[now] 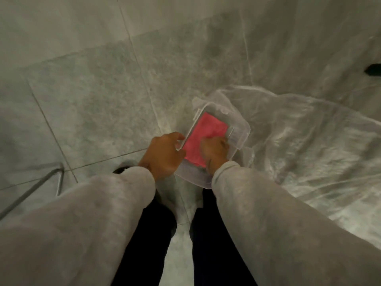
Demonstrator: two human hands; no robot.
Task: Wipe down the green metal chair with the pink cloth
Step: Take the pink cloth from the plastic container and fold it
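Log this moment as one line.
left hand: steadies clear container | right hand: on pink cloth inside | chair: unseen

Grey marbled floor tiles (92, 96), clear plastic sheet (309, 145) spread at right

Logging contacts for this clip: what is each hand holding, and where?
Left hand grips the clear container at its left rim. Right hand presses on the pink cloth inside; grasp unclear.

Grey marbled stone-tile floor (92, 96) with thin dark grout lines. Crinkled clear plastic sheet (309, 145) spread across its right side. Thin grey metal bar (31, 190) lying at lower left. Small black object (374, 69), unclear, at far right edge.
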